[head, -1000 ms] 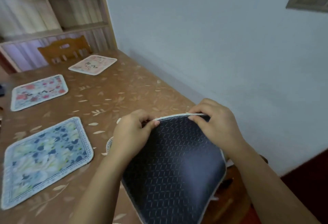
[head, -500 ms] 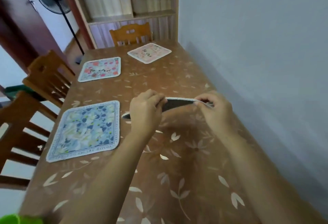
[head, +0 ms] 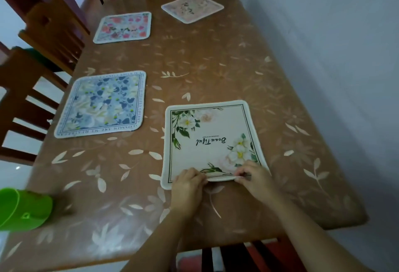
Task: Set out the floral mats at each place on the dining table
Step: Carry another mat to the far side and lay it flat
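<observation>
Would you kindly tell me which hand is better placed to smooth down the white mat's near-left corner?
Left, probably: the left hand pinches the white mat at its near edge right beside that corner, while the right hand pinches the edge further right.

Dim and even, bluish on the wall [head: 323,66]; brighter at 9 o'clock. Faintly glossy on the table [head: 216,66]. Smeared around the green cup [head: 23,209] at 8 o'clock, bowed at the edges.
</observation>
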Available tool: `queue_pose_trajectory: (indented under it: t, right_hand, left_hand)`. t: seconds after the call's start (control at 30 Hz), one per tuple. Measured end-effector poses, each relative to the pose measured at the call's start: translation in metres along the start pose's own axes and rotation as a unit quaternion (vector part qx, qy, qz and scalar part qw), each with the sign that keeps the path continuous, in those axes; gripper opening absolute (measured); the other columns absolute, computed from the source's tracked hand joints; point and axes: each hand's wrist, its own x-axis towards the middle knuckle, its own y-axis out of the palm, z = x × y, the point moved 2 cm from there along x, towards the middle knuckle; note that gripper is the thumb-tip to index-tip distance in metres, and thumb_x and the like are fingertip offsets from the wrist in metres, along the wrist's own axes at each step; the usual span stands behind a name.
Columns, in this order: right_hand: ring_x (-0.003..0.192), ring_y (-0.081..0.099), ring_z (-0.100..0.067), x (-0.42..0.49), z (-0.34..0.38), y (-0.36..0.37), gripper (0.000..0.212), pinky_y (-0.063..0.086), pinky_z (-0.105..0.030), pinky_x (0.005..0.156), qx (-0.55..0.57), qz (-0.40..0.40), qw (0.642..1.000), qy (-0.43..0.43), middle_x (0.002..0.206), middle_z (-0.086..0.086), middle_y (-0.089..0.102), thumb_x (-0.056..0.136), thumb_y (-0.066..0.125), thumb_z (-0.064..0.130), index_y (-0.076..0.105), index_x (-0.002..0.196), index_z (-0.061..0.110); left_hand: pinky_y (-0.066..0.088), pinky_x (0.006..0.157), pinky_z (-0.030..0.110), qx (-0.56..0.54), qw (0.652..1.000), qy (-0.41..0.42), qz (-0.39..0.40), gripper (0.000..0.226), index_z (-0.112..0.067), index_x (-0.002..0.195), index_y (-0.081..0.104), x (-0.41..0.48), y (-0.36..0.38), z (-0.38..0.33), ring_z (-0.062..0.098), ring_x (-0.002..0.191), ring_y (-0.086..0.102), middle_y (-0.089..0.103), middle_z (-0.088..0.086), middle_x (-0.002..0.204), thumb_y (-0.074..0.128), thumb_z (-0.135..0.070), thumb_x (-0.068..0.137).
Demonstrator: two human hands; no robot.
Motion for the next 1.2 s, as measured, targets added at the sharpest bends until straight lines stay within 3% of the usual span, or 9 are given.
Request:
queue_pose_trajectory:
  t: [0.07, 0.13, 0.2, 0.37, 0.53, 0.67, 0.93, 1.03, 1.2]
  right_hand:
    - [0.092, 0.053, -0.015, -0.006, -0.006, 0.006, 0.007, 0.042, -0.026, 0.083, -0.011, 0.01, 1.0, -0.001, 0.089, 0.005, 0.053, 0.079, 0.069, 0.014, 0.067, 0.086, 0.015]
    - [0.093, 0.05, -0.011, -0.012, -0.01, 0.012, 0.008, 0.035, -0.014, 0.082, -0.034, 0.003, 0.999, -0.013, 0.091, 0.005, 0.053, 0.08, 0.068, 0.015, 0.068, 0.087, 0.016]
    - [0.094, 0.047, -0.009, -0.017, -0.011, 0.017, 0.008, 0.025, -0.006, 0.075, -0.076, -0.017, 0.997, -0.027, 0.092, 0.005, 0.054, 0.08, 0.067, 0.018, 0.068, 0.088, 0.017]
    - [0.099, 0.048, -0.015, -0.021, -0.009, 0.021, 0.01, 0.045, -0.031, 0.08, -0.101, -0.034, 0.993, -0.042, 0.095, 0.002, 0.055, 0.081, 0.066, 0.017, 0.067, 0.09, 0.017]
    - [0.099, 0.049, -0.022, -0.02, -0.004, 0.022, 0.017, 0.037, -0.026, 0.086, -0.139, -0.038, 0.985, -0.09, 0.097, -0.005, 0.057, 0.082, 0.064, 0.013, 0.065, 0.099, 0.011]
    - [0.082, 0.058, -0.031, -0.023, 0.009, 0.03, 0.016, 0.052, -0.04, 0.073, -0.125, -0.063, 0.981, -0.132, 0.082, -0.013, 0.059, 0.071, 0.071, 0.0, 0.067, 0.086, 0.002]
    - [0.077, 0.059, -0.028, -0.022, 0.012, 0.031, 0.011, 0.05, -0.031, 0.067, -0.063, -0.086, 0.988, -0.114, 0.076, -0.012, 0.061, 0.07, 0.07, -0.005, 0.069, 0.079, 0.0]
    - [0.079, 0.059, -0.025, -0.023, 0.008, 0.021, 0.009, 0.039, -0.015, 0.07, -0.069, -0.098, 0.988, -0.096, 0.079, -0.01, 0.062, 0.073, 0.068, -0.003, 0.069, 0.081, 0.001]
    - [0.086, 0.057, -0.024, -0.025, -0.007, 0.005, 0.011, 0.047, -0.029, 0.078, -0.077, -0.097, 0.99, -0.065, 0.088, -0.011, 0.06, 0.079, 0.063, -0.001, 0.068, 0.089, 0.0]
  left_hand:
    - [0.05, 0.05, 0.035, 0.009, 1.0, -0.006, 0.015, 0.017, -0.009, 0.07, 0.071, -0.007, 0.005, 0.0, 0.027, 0.061, 0.059, 0.062, 0.006, 0.067, 0.06, -0.021, 0.076]
    - [0.051, 0.049, 0.037, 0.005, 0.999, -0.009, 0.031, 0.003, -0.007, 0.071, 0.071, -0.012, 0.009, 0.001, 0.031, 0.063, 0.058, 0.062, 0.009, 0.069, 0.069, -0.01, 0.071]
    - [0.052, 0.053, 0.035, -0.001, 0.999, -0.016, 0.05, 0.008, -0.005, 0.071, 0.071, -0.016, 0.013, 0.001, 0.033, 0.064, 0.059, 0.062, 0.011, 0.07, 0.074, 0.0, 0.066]
    - [0.052, 0.057, 0.037, -0.009, 0.998, -0.034, 0.05, 0.013, -0.004, 0.074, 0.072, -0.019, 0.014, 0.002, 0.034, 0.07, 0.06, 0.065, 0.012, 0.076, 0.076, 0.003, 0.064]
    - [0.051, 0.061, 0.041, 0.006, 0.998, -0.031, 0.049, 0.011, -0.004, 0.079, 0.072, -0.02, 0.01, 0.002, 0.035, 0.074, 0.059, 0.064, 0.013, 0.079, 0.074, 0.0, 0.068]
    - [0.047, 0.064, 0.042, 0.026, 0.997, -0.039, 0.058, 0.011, -0.005, 0.082, 0.071, -0.022, 0.007, 0.003, 0.035, 0.078, 0.057, 0.063, 0.014, 0.082, 0.073, -0.006, 0.071]
    - [0.044, 0.072, 0.036, 0.019, 0.994, -0.085, 0.066, 0.025, -0.007, 0.091, 0.07, -0.022, -0.008, 0.022, 0.034, 0.087, 0.056, 0.061, 0.015, 0.09, 0.068, 0.003, 0.068]
    - [0.039, 0.074, 0.029, -0.001, 0.992, -0.108, 0.067, 0.026, -0.005, 0.089, 0.07, -0.022, -0.009, 0.026, 0.031, 0.088, 0.054, 0.06, 0.014, 0.09, 0.063, 0.007, 0.068]
    - [0.041, 0.074, 0.026, -0.044, 0.989, -0.114, 0.081, 0.02, -0.002, 0.082, 0.069, -0.024, -0.008, 0.025, 0.027, 0.086, 0.055, 0.06, 0.013, 0.086, 0.061, 0.01, 0.067]
